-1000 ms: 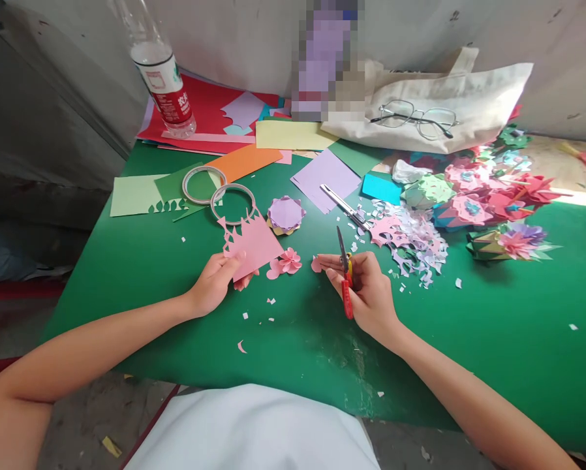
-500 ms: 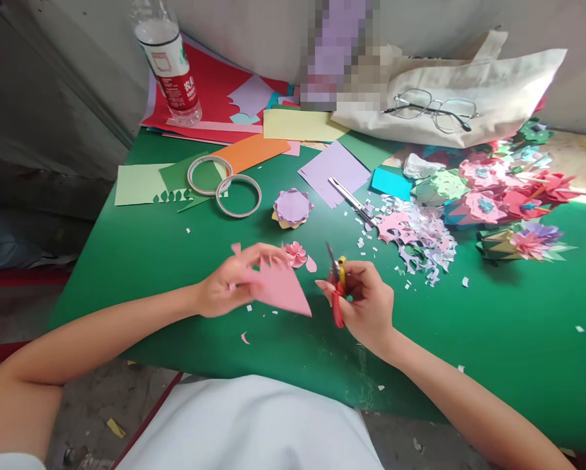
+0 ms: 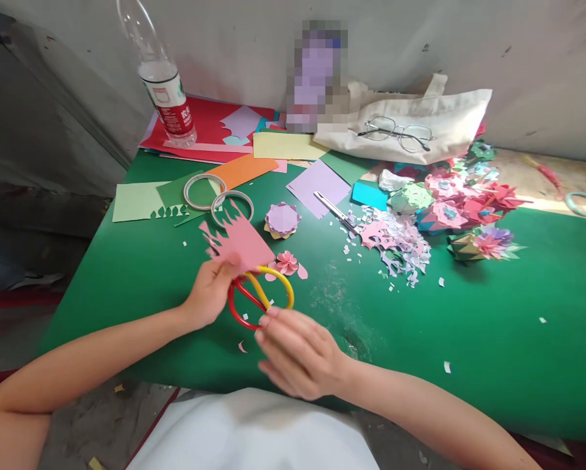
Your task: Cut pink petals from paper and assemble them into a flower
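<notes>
My left hand (image 3: 211, 290) pinches a pink paper piece (image 3: 246, 243) whose upper left edge is cut into jagged points. Scissors with red and yellow handles (image 3: 287, 287) lie against the lower edge of that paper; their blades are hidden behind it and my left fingers. My right hand (image 3: 300, 352) is closed at the near end of the handles, fingertips touching them, slightly blurred. Just beyond, a small pink paper flower (image 3: 287, 262) rests on the table beside loose pink petals (image 3: 302, 271). A round purple and yellow paper piece (image 3: 282, 220) sits farther back.
Two tape rolls (image 3: 232, 210) and a knife (image 3: 336, 212) lie mid-table, near paper scraps (image 3: 400, 238). Behind stand a bottle (image 3: 168, 108), coloured sheets (image 3: 289, 145) and a cloth bag (image 3: 449, 124) with glasses (image 3: 395, 134). Paper flowers (image 3: 447, 212) cluster at right.
My right hand has moved left and nearer, bringing the scissors to the pink paper. The paper has turned, its jagged edge now up and left. The camera view has shifted.
</notes>
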A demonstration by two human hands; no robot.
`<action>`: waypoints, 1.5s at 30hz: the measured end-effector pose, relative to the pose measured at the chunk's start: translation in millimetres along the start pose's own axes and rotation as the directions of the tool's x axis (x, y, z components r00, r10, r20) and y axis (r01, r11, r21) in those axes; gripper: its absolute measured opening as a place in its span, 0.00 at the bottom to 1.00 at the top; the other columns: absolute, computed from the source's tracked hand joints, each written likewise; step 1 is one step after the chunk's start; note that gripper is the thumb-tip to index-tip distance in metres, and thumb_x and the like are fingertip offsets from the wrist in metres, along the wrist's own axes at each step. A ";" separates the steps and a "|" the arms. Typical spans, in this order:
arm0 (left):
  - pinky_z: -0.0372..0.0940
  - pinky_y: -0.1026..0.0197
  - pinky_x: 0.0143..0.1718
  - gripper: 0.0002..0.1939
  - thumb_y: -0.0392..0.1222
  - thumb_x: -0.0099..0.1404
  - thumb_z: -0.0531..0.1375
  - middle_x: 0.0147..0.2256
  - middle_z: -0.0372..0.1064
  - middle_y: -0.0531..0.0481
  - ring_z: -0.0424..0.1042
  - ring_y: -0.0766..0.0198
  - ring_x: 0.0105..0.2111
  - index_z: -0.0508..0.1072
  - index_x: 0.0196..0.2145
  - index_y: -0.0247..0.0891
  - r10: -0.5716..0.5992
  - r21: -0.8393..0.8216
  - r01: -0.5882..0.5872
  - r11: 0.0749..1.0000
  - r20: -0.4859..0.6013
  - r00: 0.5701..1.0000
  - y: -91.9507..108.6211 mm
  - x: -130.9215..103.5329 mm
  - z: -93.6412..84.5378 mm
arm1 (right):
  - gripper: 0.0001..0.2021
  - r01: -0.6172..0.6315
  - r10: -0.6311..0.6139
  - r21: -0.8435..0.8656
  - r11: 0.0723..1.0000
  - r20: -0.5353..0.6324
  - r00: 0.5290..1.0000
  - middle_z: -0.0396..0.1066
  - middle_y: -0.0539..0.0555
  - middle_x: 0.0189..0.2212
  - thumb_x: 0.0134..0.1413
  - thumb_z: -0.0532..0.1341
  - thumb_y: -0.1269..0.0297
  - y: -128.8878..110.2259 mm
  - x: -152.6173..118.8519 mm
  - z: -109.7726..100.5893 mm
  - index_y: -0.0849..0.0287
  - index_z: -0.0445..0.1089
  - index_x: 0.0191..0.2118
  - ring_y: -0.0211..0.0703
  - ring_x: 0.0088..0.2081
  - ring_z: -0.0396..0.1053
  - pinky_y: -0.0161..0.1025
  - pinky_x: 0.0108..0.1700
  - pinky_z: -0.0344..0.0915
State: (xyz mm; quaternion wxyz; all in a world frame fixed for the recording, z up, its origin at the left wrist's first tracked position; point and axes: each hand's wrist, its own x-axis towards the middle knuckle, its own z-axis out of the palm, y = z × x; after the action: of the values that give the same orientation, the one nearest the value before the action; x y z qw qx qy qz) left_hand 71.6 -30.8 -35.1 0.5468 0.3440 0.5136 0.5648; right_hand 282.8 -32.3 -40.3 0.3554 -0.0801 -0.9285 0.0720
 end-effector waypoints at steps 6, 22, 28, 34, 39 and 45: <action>0.76 0.64 0.43 0.19 0.57 0.63 0.68 0.45 0.81 0.46 0.82 0.56 0.47 0.77 0.30 0.37 0.094 -0.189 -0.135 0.973 -0.209 0.973 22.0 28.1 -10.4 | 0.30 0.155 -0.212 0.159 0.975 0.462 0.861 0.56 0.49 0.70 0.72 0.47 0.46 -3.8 -6.7 17.5 0.60 0.60 0.69 0.44 0.73 0.47 0.45 0.75 0.45; 0.77 0.59 0.44 0.15 0.52 0.63 0.67 0.42 0.82 0.45 0.81 0.52 0.49 0.75 0.33 0.36 0.006 -0.197 -0.052 0.979 -0.231 0.973 23.2 29.7 -13.6 | 0.39 -0.201 0.271 -0.186 0.962 0.539 0.798 0.44 0.69 0.73 0.70 0.51 0.50 3.5 -28.2 -5.8 0.76 0.44 0.73 0.60 0.74 0.43 0.56 0.68 0.59; 0.76 0.61 0.42 0.15 0.52 0.62 0.68 0.43 0.81 0.44 0.81 0.52 0.48 0.75 0.33 0.36 -0.038 -0.198 -0.004 0.980 -0.206 0.978 20.4 24.9 -10.8 | 0.39 -0.219 0.426 -0.421 0.880 0.497 0.756 0.45 0.67 0.73 0.71 0.49 0.52 11.8 -61.9 -39.7 0.72 0.33 0.75 0.58 0.73 0.48 0.55 0.66 0.63; 0.76 0.64 0.40 0.15 0.52 0.63 0.68 0.41 0.81 0.45 0.82 0.56 0.44 0.77 0.32 0.35 -0.080 -0.197 0.046 0.979 -0.168 0.983 18.9 21.1 -7.7 | 0.39 -0.312 0.582 -0.567 0.762 0.389 0.714 0.43 0.66 0.74 0.73 0.47 0.52 50.6 -83.3 -53.7 0.67 0.24 0.75 0.58 0.73 0.48 0.56 0.68 0.61; 0.77 0.60 0.41 0.18 0.55 0.61 0.68 0.41 0.82 0.42 0.82 0.52 0.45 0.78 0.33 0.35 -0.115 -0.205 0.095 0.974 -0.086 0.990 18.7 17.5 -5.6 | 0.38 -0.395 0.644 -0.626 0.672 0.231 0.730 0.42 0.68 0.73 0.73 0.47 0.59 94.6 -82.9 -57.5 0.65 0.22 0.75 0.62 0.73 0.49 0.60 0.67 0.61; 0.77 0.62 0.41 0.20 0.57 0.56 0.72 0.40 0.82 0.43 0.83 0.53 0.43 0.80 0.31 0.35 -0.164 -0.208 0.145 0.967 -0.074 0.984 14.5 8.8 0.6 | 0.30 -0.291 0.411 -0.584 0.758 0.082 0.908 0.64 0.70 0.64 0.68 0.54 0.72 96.9 -52.7 -57.6 0.65 0.50 0.73 0.64 0.64 0.65 0.58 0.59 0.68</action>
State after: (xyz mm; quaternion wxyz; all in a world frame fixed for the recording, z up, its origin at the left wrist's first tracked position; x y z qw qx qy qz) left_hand 66.9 -20.3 -22.6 0.5974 0.2199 0.5030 0.5846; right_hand 369.6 56.2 -50.6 0.1984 -0.3461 -0.9078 -0.1296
